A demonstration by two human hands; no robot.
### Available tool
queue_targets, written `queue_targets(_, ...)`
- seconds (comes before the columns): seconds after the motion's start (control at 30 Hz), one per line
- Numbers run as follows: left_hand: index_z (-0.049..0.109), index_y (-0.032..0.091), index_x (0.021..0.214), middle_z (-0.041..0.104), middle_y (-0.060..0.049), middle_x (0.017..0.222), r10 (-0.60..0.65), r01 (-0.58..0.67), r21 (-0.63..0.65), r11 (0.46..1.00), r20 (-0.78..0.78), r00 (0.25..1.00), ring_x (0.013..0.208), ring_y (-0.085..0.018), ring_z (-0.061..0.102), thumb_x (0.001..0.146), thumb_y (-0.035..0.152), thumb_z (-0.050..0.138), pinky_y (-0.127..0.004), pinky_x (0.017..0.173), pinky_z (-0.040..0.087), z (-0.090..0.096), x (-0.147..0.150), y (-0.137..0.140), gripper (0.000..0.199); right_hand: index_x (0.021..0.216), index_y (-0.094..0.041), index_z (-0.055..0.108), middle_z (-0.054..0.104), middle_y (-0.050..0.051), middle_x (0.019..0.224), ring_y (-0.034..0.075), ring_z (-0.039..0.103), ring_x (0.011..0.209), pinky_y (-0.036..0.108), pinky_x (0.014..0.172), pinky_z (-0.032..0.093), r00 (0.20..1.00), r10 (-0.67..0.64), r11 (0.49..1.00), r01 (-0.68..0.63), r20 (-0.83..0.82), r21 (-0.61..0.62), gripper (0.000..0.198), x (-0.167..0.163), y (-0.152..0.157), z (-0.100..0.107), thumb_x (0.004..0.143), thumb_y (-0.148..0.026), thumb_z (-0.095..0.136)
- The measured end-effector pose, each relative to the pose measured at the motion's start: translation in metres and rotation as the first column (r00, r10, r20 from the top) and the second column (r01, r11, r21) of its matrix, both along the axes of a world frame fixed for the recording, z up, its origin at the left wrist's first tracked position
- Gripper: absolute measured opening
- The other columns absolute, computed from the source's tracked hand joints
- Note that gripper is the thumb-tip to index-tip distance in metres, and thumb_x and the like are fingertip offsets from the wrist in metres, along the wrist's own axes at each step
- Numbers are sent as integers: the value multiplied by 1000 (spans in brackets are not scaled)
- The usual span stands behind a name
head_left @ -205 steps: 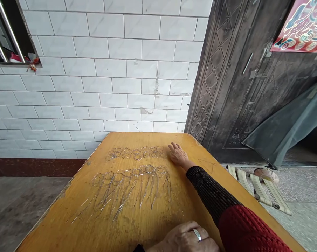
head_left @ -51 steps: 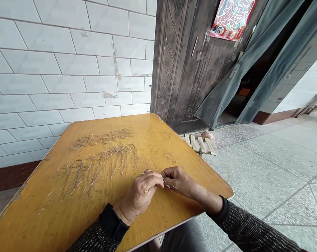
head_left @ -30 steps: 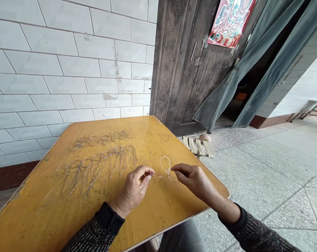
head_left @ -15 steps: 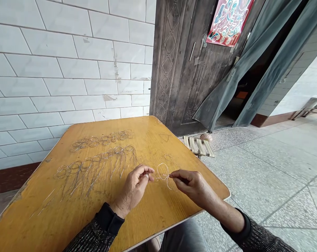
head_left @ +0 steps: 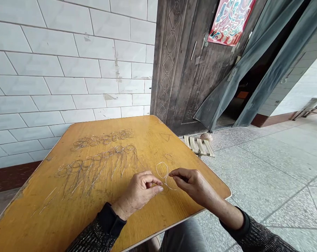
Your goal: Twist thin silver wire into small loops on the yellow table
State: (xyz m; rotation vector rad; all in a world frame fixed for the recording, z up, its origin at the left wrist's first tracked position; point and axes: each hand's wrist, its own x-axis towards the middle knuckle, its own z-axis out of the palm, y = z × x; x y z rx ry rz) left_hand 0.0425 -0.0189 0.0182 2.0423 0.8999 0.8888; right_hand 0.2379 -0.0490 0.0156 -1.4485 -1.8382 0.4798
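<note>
A thin, pale wire (head_left: pixel 162 162) is bent into loops above the right part of the table. My right hand (head_left: pixel 191 182) pinches it between thumb and forefinger, at the right side where the loops meet. My left hand (head_left: pixel 141 190) is on the opposite side, its thumb and forefinger nearly together at the lower loop, apparently on a strand of the wire. The exact contact at these fingertips is too small to see clearly. To the left lie a row of looped wires with long loose ends (head_left: pixel 88 164) and, behind it, a row of closed wire loops (head_left: pixel 105 139).
The yellow wooden table (head_left: pixel 95 224) stands against a white tiled wall (head_left: pixel 69 66). Another thin wire loop (head_left: pixel 171 158) and a bent triangular wire (head_left: pixel 165 136) lie beyond my hands. A woven-strap stool (head_left: pixel 199 146) is past the right edge, near the dark door (head_left: pixel 181 70).
My left hand has moved right and slightly down, to the lower loop of the wire. The right hand keeps its pinch in nearly the same place. The loops have shifted slightly.
</note>
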Motion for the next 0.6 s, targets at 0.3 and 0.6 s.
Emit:
queue_targets(0.3,61,14,63,51,1,57,100,-111,430,896,47,994,51,-8,45,79,16,53,-19,48,34,-19,0,11,17,79,-15,62,46,-5,50,7,37,43,18,38,27,917,14,905,-181,-399,-386,20,-13,-6,3,68,-28,53)
queue_targets(0.6,63,16,74,58,-1,63,83,-49,649,759,-23,996,52,-8,53,84,18,51,-17,50,39,-21,-3,10,15,79,-15,61,48,-4,53,6,40,45,18,40,29,897,5,936,-160,-442,-314,22,-13,-8,21,67,-32,54)
